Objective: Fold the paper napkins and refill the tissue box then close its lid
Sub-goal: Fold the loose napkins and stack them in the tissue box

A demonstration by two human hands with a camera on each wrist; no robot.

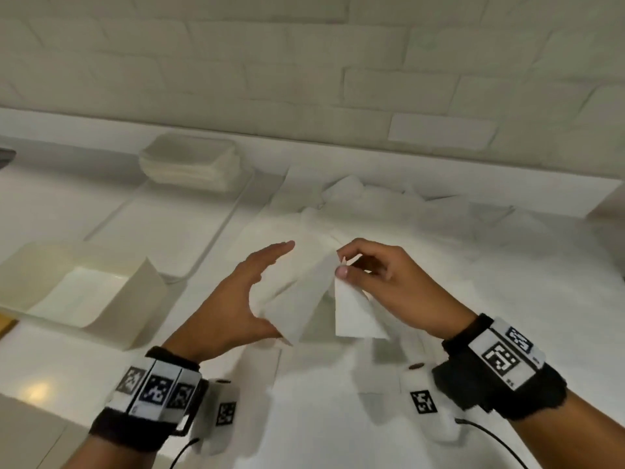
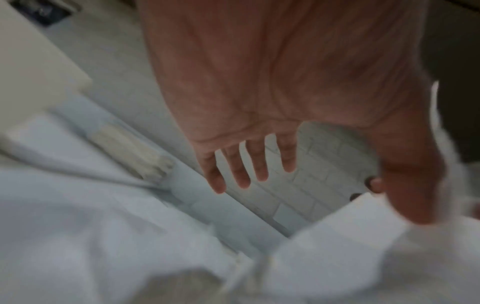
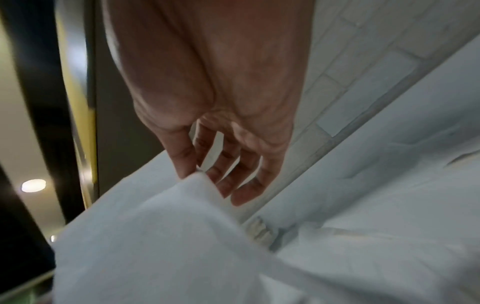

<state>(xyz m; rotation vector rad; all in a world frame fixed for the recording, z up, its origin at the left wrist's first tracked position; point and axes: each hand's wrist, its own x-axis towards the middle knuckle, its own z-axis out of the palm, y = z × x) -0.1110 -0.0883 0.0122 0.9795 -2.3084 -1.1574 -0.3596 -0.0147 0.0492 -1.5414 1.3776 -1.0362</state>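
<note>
I hold a white paper napkin in the air above the white counter, partly folded so one flap hangs down to the right. My right hand pinches its top corner between thumb and forefinger; in the right wrist view the napkin hangs from those fingertips. My left hand is spread, fingers straight, with the thumb against the napkin's lower left edge. The left wrist view shows the straight fingers and the blurred napkin by the thumb. The cream tissue box stands open at the left.
A loose pile of white napkins lies behind my hands. A flat white tray-like piece lies beyond the box, and a white stack sits at the back by the brick wall. Cables trail from both wrists.
</note>
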